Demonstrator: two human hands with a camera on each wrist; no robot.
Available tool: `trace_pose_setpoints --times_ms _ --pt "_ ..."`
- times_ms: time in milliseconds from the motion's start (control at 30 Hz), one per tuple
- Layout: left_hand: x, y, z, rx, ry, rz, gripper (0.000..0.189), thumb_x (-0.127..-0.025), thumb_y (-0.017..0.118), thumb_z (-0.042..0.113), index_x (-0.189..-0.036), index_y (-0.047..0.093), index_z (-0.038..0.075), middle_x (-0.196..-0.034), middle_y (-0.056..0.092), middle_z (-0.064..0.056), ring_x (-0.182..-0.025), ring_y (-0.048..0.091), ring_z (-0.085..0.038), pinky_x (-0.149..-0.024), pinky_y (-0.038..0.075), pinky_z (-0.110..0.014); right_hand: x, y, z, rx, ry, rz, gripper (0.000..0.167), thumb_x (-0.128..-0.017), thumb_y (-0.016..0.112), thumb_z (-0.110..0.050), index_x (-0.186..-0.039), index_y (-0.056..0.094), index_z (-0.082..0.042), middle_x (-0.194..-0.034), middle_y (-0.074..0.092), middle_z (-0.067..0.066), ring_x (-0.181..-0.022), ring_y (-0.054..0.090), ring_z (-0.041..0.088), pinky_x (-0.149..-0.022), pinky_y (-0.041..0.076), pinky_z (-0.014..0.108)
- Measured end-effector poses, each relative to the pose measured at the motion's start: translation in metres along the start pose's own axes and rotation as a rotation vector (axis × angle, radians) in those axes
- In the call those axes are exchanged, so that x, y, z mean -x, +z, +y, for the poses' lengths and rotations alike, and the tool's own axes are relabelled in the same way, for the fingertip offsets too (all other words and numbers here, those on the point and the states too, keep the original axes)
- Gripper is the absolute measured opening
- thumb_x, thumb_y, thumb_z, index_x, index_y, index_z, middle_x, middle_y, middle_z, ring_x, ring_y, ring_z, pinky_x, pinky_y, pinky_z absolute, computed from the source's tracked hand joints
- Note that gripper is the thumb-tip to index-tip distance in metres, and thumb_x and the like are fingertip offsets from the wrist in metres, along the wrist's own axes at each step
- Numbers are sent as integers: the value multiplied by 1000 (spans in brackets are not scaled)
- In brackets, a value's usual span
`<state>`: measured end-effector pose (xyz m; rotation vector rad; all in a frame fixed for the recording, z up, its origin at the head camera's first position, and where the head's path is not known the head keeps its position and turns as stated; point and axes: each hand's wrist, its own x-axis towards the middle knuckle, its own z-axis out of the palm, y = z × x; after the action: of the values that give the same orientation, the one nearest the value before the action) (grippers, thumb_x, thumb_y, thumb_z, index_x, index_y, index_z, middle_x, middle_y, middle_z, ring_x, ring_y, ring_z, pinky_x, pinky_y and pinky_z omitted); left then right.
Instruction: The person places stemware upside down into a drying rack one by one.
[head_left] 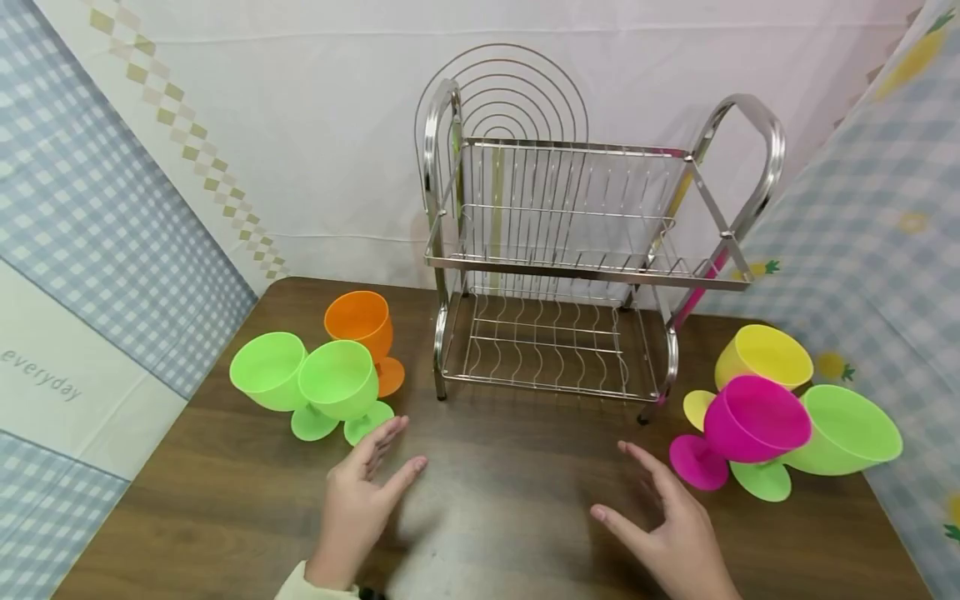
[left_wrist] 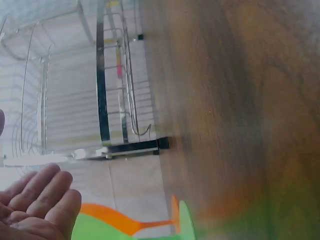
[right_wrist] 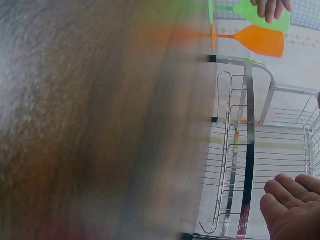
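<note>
My left hand (head_left: 363,492) hovers over the front of the table with its fingers extended and thumb apart, holding nothing. Just beyond it stand two green goblets (head_left: 339,379) and an orange goblet (head_left: 360,321). Over on the right, my right hand (head_left: 667,525) is likewise spread and holds nothing. Nearest to it is a magenta goblet (head_left: 757,419), grouped with a yellow goblet (head_left: 765,357) and a larger-looking green one (head_left: 851,429). In the left wrist view the left fingers (left_wrist: 55,195) look relaxed; the right fingers (right_wrist: 290,195) do too in the right wrist view.
A two-tier metal dish rack (head_left: 588,271) stands at the back middle, between the two goblet groups. Its lower shelf has wavy wires. Bare brown tabletop (head_left: 495,492) lies between the hands. Patterned cloth (head_left: 90,167) hangs at the left, back and right.
</note>
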<state>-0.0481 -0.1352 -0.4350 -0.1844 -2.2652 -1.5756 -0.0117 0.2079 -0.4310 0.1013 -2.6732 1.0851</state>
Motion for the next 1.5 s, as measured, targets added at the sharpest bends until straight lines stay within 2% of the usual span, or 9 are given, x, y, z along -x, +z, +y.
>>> trace_pose_setpoints --times_ms 333,467,633,733,900,1067,1133,1333,1500 --pt "0 -27 -10 -142 -183 91 54 -82 85 18 -130 64 5 -129 68 -7 -119 64 -26 -95 44 -12 4 0 0 -38 12 1 80 -76 90 -30 -143 51 -15 -140 59 -1 -123 47 -8 -97 29 -1" --pt "-1 -42 -16 -265 -256 85 57 -84 83 32 -131 64 6 -129 67 -10 -117 65 -31 -95 53 -32 4 1 0 -42 26 -13 79 -77 89 -31 -143 50 -16 -140 58 -1 -125 48 -4 -97 28 -1" --pt "-8 -57 -24 -378 -302 62 69 -86 79 43 -138 58 3 -132 62 -21 -118 62 -42 -97 49 -58 5 1 1 -40 35 -14 78 -77 89 -30 -144 50 -19 -141 58 -1 -125 47 -5 -97 28 -1" --pt "-15 -61 -27 -370 -311 73 76 -86 79 43 -144 51 2 -138 57 -23 -123 58 -42 -102 46 -56 5 0 1 -41 42 -15 79 -77 89 -31 -144 50 -18 -142 57 -1 -126 47 -4 -97 28 -1" --pt "-28 -60 -29 -317 -306 98 84 -84 81 43 -152 43 12 -146 53 -17 -131 53 -35 -107 44 -49 6 1 0 -51 71 -32 79 -78 88 -33 -144 49 -14 -142 57 0 -127 54 20 -96 28 -1" --pt "-40 -56 -28 -277 -287 131 83 -80 85 40 -148 46 16 -143 56 -13 -132 54 -33 -108 44 -48 5 2 2 -79 81 -36 79 -78 88 -31 -144 49 -11 -142 57 2 -127 55 30 -97 30 0" --pt "-43 -54 -28 -275 -281 144 81 -79 87 40 -145 48 14 -139 60 -14 -129 56 -33 -106 45 -49 5 3 4 -100 90 -36 78 -79 88 -29 -144 49 -11 -142 57 2 -128 54 25 -97 31 1" --pt "-47 -49 -28 -235 -251 168 78 -78 88 38 -140 51 10 -133 63 -14 -125 59 -31 -104 48 -47 5 4 8 -174 119 -23 77 -80 87 -26 -143 49 -8 -142 57 6 -124 44 -13 -98 34 3" --pt "-44 -48 -22 -195 -251 158 74 -77 89 33 -137 53 10 -133 64 -12 -124 61 -27 -101 50 -39 6 4 10 -193 117 -18 76 -80 87 -24 -143 49 -7 -142 57 8 -122 41 -18 -99 34 3"
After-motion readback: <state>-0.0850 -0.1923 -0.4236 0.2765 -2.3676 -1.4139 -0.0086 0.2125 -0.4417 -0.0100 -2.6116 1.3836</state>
